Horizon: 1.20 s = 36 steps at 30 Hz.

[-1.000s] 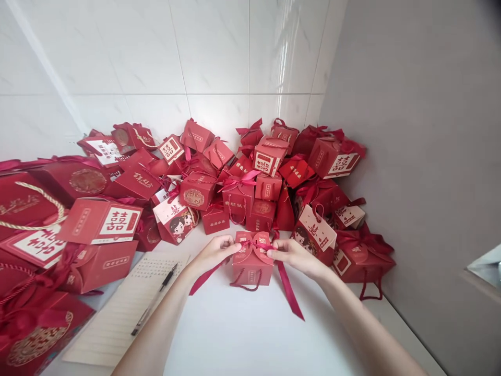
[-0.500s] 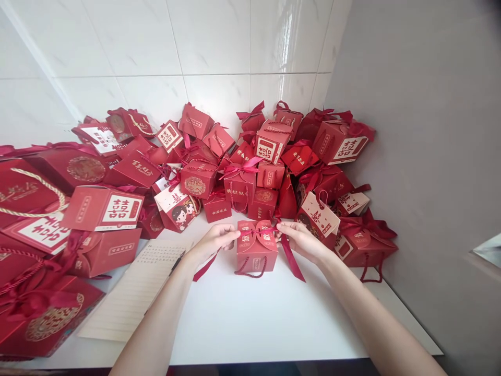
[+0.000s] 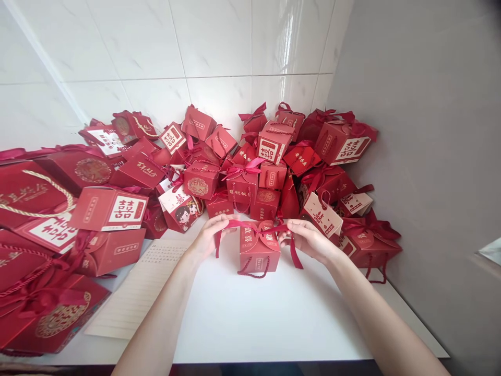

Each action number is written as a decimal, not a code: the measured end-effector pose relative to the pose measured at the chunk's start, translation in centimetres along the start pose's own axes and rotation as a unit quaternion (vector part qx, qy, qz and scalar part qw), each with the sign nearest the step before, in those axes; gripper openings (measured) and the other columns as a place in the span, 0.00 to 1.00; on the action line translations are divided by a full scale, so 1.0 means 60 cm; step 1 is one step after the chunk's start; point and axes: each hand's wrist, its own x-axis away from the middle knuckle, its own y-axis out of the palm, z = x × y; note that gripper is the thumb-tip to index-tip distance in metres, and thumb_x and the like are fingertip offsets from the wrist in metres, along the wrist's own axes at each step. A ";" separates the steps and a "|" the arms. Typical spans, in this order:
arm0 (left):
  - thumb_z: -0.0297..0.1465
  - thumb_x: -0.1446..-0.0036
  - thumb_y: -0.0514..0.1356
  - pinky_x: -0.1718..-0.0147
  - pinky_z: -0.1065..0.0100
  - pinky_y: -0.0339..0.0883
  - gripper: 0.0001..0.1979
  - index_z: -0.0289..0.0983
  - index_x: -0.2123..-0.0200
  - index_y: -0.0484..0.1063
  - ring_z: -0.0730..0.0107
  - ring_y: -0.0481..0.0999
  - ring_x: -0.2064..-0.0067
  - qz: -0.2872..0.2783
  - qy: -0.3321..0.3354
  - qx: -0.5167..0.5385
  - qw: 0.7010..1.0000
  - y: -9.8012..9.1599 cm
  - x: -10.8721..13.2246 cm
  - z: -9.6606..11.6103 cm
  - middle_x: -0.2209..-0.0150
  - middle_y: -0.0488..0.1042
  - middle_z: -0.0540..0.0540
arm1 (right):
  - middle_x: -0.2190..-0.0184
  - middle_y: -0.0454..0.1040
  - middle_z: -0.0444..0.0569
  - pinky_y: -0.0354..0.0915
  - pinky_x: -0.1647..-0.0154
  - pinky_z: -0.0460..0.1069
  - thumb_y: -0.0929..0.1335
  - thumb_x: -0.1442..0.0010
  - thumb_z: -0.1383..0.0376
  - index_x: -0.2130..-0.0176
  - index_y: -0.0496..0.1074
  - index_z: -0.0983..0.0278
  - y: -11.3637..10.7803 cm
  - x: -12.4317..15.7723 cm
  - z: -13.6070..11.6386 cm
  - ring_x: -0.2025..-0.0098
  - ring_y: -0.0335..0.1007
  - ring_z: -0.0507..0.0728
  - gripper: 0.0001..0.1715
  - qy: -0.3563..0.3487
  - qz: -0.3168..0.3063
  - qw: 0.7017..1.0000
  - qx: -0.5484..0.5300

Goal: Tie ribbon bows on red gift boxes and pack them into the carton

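Note:
A small red gift box with gold characters and a cord handle stands on the white table. A dark red ribbon runs across its top. My left hand pinches the ribbon's left end just left of the box. My right hand pinches the right end, which hangs down beside the box. The ribbon is stretched between both hands, and its ends droop from my fingers.
Many red gift boxes with ribbons are piled against the white tiled wall behind. Bigger red boxes crowd the left side. A lined paper sheet lies left of my arm. A grey wall closes the right side.
My hands have pulled apart, drawing the ribbon tighter across the box top. The long ribbon tails that lay on the table are now lifted and shorter. The view shifted slightly.

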 end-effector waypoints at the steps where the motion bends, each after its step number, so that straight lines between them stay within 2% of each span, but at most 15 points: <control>1: 0.37 0.55 0.64 0.53 0.62 0.65 0.13 0.36 0.78 0.64 0.62 0.74 0.56 -0.003 -0.001 0.011 1.000 0.005 -0.001 -0.004 0.61 0.76 0.43 | 0.77 0.72 0.47 0.65 0.67 0.48 0.73 0.51 0.56 0.74 0.71 0.67 0.002 0.001 -0.001 0.71 0.68 0.52 0.16 0.000 -0.002 1.000 0.001; 4: 0.36 0.53 0.64 0.52 0.62 0.64 0.13 0.36 0.77 0.63 0.61 0.75 0.55 -0.001 -0.019 0.034 0.999 0.018 -0.002 -0.012 0.62 0.77 0.43 | 0.76 0.73 0.48 0.66 0.66 0.49 0.73 0.51 0.56 0.75 0.71 0.66 0.003 0.001 0.000 0.71 0.69 0.53 0.16 -0.002 0.006 1.000 0.002; 7: 0.37 0.54 0.64 0.61 0.62 0.68 0.13 0.37 0.76 0.63 0.63 0.77 0.66 0.033 -0.023 0.021 0.999 0.020 -0.003 -0.014 0.72 0.76 0.47 | 0.76 0.73 0.47 0.65 0.67 0.49 0.72 0.50 0.56 0.76 0.69 0.65 -0.006 -0.004 0.004 0.73 0.68 0.52 0.16 -0.009 0.036 0.999 -0.003; 10: 0.37 0.54 0.64 0.73 0.67 0.65 0.14 0.36 0.79 0.63 0.70 0.71 0.80 0.048 -0.020 0.010 0.999 0.013 -0.004 -0.010 0.83 0.69 0.52 | 0.79 0.71 0.46 0.63 0.72 0.46 0.73 0.51 0.55 0.77 0.69 0.65 -0.014 -0.009 0.006 0.76 0.66 0.51 0.17 -0.009 0.075 0.997 -0.004; 12: 0.36 0.54 0.64 0.76 0.69 0.63 0.14 0.36 0.82 0.63 0.73 0.68 0.82 0.050 -0.015 0.014 0.999 0.006 -0.003 -0.006 0.86 0.66 0.54 | 0.81 0.69 0.44 0.60 0.76 0.45 0.73 0.51 0.55 0.78 0.68 0.65 -0.017 -0.009 0.003 0.79 0.62 0.49 0.18 -0.004 0.093 0.996 -0.007; 15: 0.34 0.56 0.64 0.69 0.69 0.66 0.09 0.34 0.78 0.70 0.69 0.74 0.71 0.066 0.004 0.028 0.997 -0.001 0.000 0.003 0.76 0.73 0.48 | 0.83 0.66 0.43 0.58 0.78 0.46 0.73 0.52 0.55 0.81 0.65 0.65 -0.019 -0.004 -0.010 0.80 0.60 0.49 0.20 -0.001 0.105 0.994 -0.024; 18: 0.34 0.58 0.64 0.61 0.63 0.68 0.09 0.33 0.75 0.73 0.60 0.75 0.59 0.082 0.020 0.046 0.995 -0.003 0.004 0.015 0.64 0.77 0.42 | 0.80 0.67 0.43 0.62 0.73 0.49 0.73 0.54 0.55 0.81 0.64 0.63 -0.018 0.007 -0.029 0.76 0.64 0.52 0.20 -0.017 0.110 0.993 -0.050; 22: 0.36 0.59 0.63 0.57 0.55 0.68 0.10 0.35 0.80 0.69 0.55 0.75 0.58 0.057 0.036 0.132 0.989 0.019 0.010 0.039 0.65 0.78 0.42 | 0.70 0.74 0.47 0.65 0.60 0.54 0.73 0.59 0.53 0.80 0.65 0.60 -0.006 0.022 -0.052 0.63 0.70 0.59 0.18 -0.066 0.105 0.989 -0.082; 25: 0.35 0.56 0.64 0.57 0.55 0.68 0.08 0.36 0.78 0.71 0.59 0.76 0.62 -0.009 0.038 0.169 0.985 0.053 0.010 0.069 0.68 0.78 0.44 | 0.67 0.76 0.46 0.63 0.54 0.58 0.71 0.55 0.52 0.80 0.66 0.59 0.018 0.020 -0.066 0.57 0.71 0.60 0.16 -0.096 0.065 0.989 -0.095; 28: 0.35 0.54 0.64 0.58 0.58 0.68 0.08 0.35 0.73 0.76 0.61 0.77 0.63 -0.111 0.066 0.138 0.982 0.084 0.003 0.111 0.67 0.79 0.43 | 0.71 0.76 0.46 0.64 0.55 0.58 0.69 0.52 0.51 0.78 0.71 0.59 0.050 0.003 -0.088 0.62 0.73 0.59 0.15 -0.094 0.017 0.992 -0.083; 30: 0.36 0.54 0.64 0.58 0.61 0.68 0.12 0.33 0.69 0.78 0.61 0.77 0.62 -0.154 0.102 0.092 0.978 0.095 -0.002 0.140 0.66 0.79 0.42 | 0.72 0.77 0.48 0.65 0.56 0.56 0.68 0.51 0.47 0.74 0.75 0.60 0.071 -0.013 -0.106 0.65 0.73 0.58 0.20 -0.094 -0.016 0.994 -0.061; 32: 0.37 0.53 0.64 0.57 0.62 0.68 0.13 0.33 0.67 0.79 0.61 0.77 0.62 -0.157 0.137 0.034 0.977 0.098 -0.006 0.162 0.65 0.79 0.41 | 0.73 0.77 0.50 0.65 0.56 0.53 0.67 0.52 0.45 0.71 0.78 0.64 0.087 -0.028 -0.122 0.67 0.73 0.56 0.26 -0.104 -0.038 0.993 -0.026; 36: 0.36 0.51 0.63 0.58 0.63 0.68 0.14 0.34 0.62 0.78 0.61 0.76 0.60 -0.103 0.168 -0.051 0.979 0.095 -0.005 0.177 0.63 0.79 0.41 | 0.71 0.78 0.52 0.66 0.58 0.49 0.68 0.51 0.44 0.67 0.79 0.66 0.105 -0.046 -0.137 0.66 0.73 0.54 0.29 -0.138 -0.047 0.989 0.023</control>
